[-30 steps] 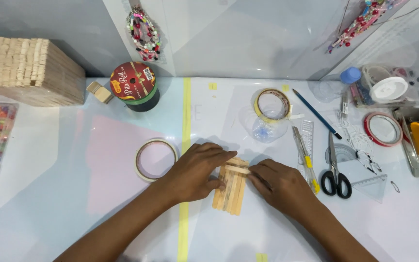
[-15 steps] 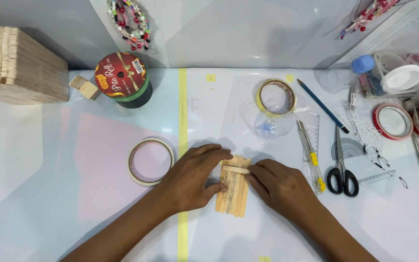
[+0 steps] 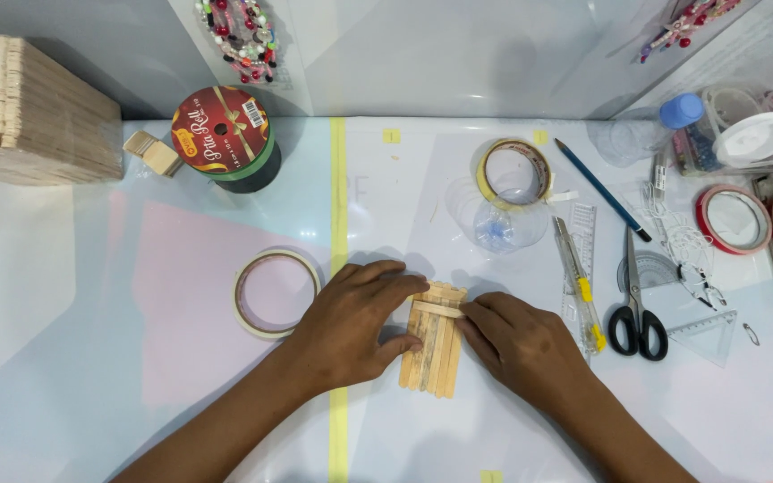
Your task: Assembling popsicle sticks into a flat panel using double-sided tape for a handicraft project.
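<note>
1. Fingers [image 3: 395, 284] of the left hand [image 3: 351, 326] lay flat and pressed on the left side of the stick panel [image 3: 431, 353]; fingers of the right hand [image 3: 521, 344] pinched the right end of the crosswise stick [image 3: 438, 309]. Neither hand was clenched; both bore down on wood.
2. Panel: flat wooden sticks side by side, lying on the white surface [image 3: 494, 420] just right of the yellow tape line [image 3: 339, 206], between both hands.
3. Risk, judged: uneven pressure could skew the crosswise stick or spread the loose sticks apart.
4. Risk, judged: the lower panel end was unheld and could fan out.
5. Nearby: masking tape roll [image 3: 276, 292] just left of the left hand; utility knife [image 3: 581, 286] and scissors [image 3: 637, 309] right. A sliding right wrist could knock the knife.
</note>
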